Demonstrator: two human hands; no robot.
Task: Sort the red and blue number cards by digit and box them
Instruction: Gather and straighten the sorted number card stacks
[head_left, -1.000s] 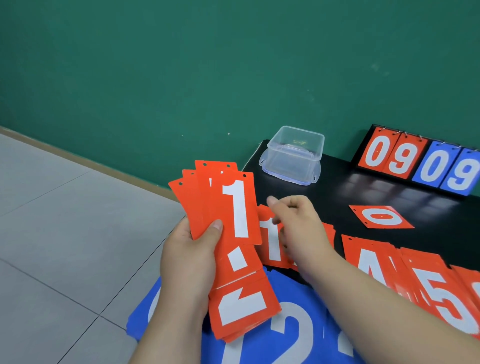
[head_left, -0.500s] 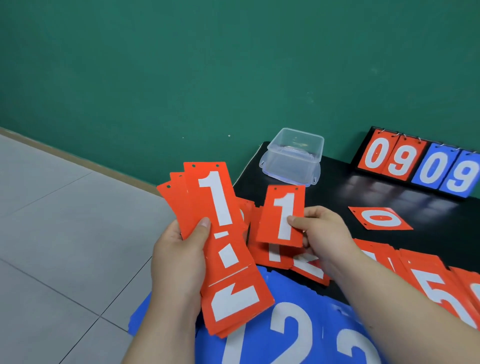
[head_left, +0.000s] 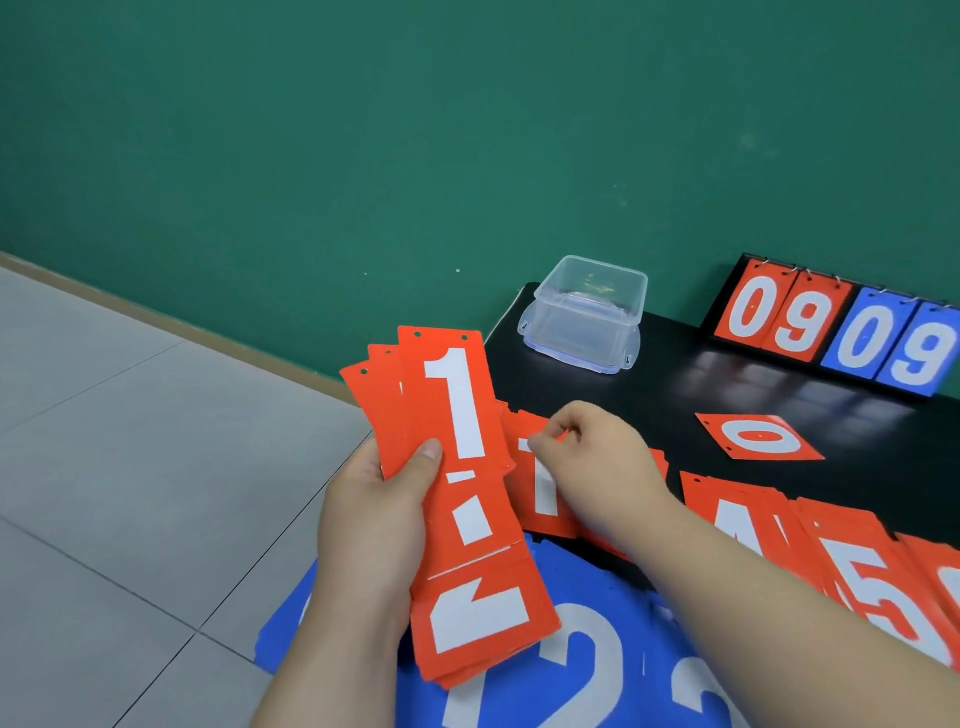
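Evidently mid-sort: left hand (head_left: 374, 525) clamped the red fan (head_left: 457, 493), right hand (head_left: 587, 462) pinched a "1" card (head_left: 540, 499) on its pile; releasing seemed next.

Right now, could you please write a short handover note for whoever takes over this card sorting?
Left hand: holds a fanned stack of red cards, a 1 on top.
Right hand: fingertips down on the red 1 pile on the black table; grip unclear.
On the table: a red 0 card alone, red 4 and 5 piles, blue 2 cards nearest.
Done: red piles begun.
Left: sort the held stack and the blue cards, then box everything; the clear box holds no cards.
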